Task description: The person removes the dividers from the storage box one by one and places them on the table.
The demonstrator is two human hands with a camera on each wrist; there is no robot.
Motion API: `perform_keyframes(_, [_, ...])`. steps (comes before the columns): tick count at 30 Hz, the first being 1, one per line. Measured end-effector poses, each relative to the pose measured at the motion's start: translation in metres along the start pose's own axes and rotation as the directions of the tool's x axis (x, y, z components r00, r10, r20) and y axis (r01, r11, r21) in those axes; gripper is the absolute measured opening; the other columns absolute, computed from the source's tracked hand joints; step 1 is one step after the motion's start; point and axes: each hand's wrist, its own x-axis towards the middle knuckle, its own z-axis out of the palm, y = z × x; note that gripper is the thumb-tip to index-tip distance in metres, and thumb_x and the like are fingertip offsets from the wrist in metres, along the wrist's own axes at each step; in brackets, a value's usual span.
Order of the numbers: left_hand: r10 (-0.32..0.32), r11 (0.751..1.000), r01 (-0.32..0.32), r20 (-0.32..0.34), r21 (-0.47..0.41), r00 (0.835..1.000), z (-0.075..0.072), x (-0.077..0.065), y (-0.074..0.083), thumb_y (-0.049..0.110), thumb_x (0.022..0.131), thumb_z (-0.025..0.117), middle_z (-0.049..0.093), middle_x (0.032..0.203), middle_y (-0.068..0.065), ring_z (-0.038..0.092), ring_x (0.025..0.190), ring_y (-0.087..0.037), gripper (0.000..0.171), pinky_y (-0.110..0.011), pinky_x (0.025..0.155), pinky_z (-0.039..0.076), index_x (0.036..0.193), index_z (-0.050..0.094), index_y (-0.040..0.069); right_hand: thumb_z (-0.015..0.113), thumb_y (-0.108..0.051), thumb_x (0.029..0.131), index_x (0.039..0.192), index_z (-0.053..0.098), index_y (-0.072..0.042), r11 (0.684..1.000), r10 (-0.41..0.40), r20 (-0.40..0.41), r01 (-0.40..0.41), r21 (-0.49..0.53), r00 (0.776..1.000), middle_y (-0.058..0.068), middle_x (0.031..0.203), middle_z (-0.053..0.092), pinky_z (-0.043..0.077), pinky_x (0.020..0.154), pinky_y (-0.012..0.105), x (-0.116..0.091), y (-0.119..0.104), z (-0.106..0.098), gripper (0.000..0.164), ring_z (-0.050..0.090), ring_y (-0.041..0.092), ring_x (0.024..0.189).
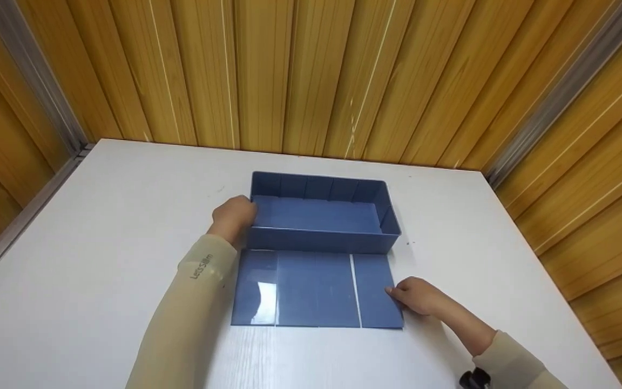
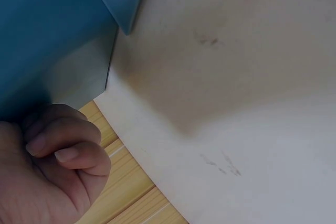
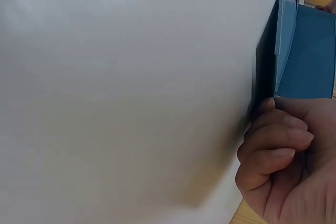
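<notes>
An open-topped blue plastic bin [image 1: 319, 242] with ribbed inner walls stands upright on the white table. My left hand [image 1: 234, 213] grips the bin's left wall, its fingers curled in the left wrist view, where the blue wall [image 2: 58, 30] rises beside them. In front of the bin lies a flat, glossy blue panel [image 1: 316, 289], split by several thin seams, with a bright reflection at its left. My right hand [image 1: 416, 294] pinches the panel's right edge, thumb on top. In the right wrist view the curled fingers [image 3: 273, 137] sit under that edge, with a dark shadow beneath it.
The white table [image 1: 127, 216] carries small dark marks right of the bin. Yellow wood-grain walls [image 1: 311, 75] with grey metal corner posts [image 1: 554, 97] close off the back and sides. A small black object [image 1: 474, 378] sits at my right sleeve.
</notes>
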Motion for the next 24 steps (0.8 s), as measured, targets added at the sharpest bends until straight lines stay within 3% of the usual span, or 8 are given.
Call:
perform_keyframes(5, [0.003,1.0,-0.003,-0.003,-0.001,1.0,-0.0001,0.0014,-0.0001,0.022,0.099,0.036,0.071,0.12,-0.026,0.065,0.106,-0.036,0.045,-0.052,0.102,0.051,0.118,0.065,-0.007,0.054,-0.026,0.105,0.068,0.058,-0.004,1.0,0.006,0.004,-0.006,-0.02,1.0,-0.004,0.061,0.042,0.036,0.064,0.029,-0.0006,-0.0022,-0.0011,0.044,0.042,0.014,0.063])
perform_keyframes(11, [0.002,1.0,-0.002,-0.002,0.003,1.0,-0.0007,0.0011,-0.0001,0.022,0.098,0.037,0.071,0.117,-0.025,0.064,0.102,-0.034,0.044,-0.052,0.1,0.052,0.115,0.066,-0.006,0.055,-0.026,0.105,0.067,0.06,-0.004,0.998,0.037,0.002,-0.037,-0.05,0.999,-0.003,0.06,0.046,0.037,0.063,0.029,0.0002,-0.0046,-0.0009,0.044,0.044,0.014,0.062])
perform_keyframes(18, [-0.016,0.999,0.015,0.013,0.037,1.0,-0.0007,0.0014,0.0006,0.022,0.101,0.035,0.07,0.123,-0.025,0.066,0.108,-0.035,0.047,-0.052,0.101,0.052,0.123,0.064,-0.006,0.054,-0.026,0.106,0.064,0.056,-0.008,0.994,0.094,0.009,-0.093,-0.064,0.996,-0.004,0.056,0.044,0.036,0.059,0.027,0.003,-0.0064,0.0024,0.045,0.042,0.012,0.057])
perform_keyframes(24, [-0.017,1.0,0.017,0.007,0.025,1.0,-0.0007,0.0002,0.0011,0.021,0.1,0.036,0.071,0.121,-0.025,0.067,0.105,-0.034,0.045,-0.052,0.099,0.053,0.12,0.066,-0.006,0.056,-0.025,0.105,0.065,0.059,-0.006,0.995,0.079,-0.015,-0.08,-0.057,0.997,-0.004,0.057,0.045,0.036,0.059,0.027,0.0025,-0.0048,0.0043,0.045,0.042,0.013,0.057])
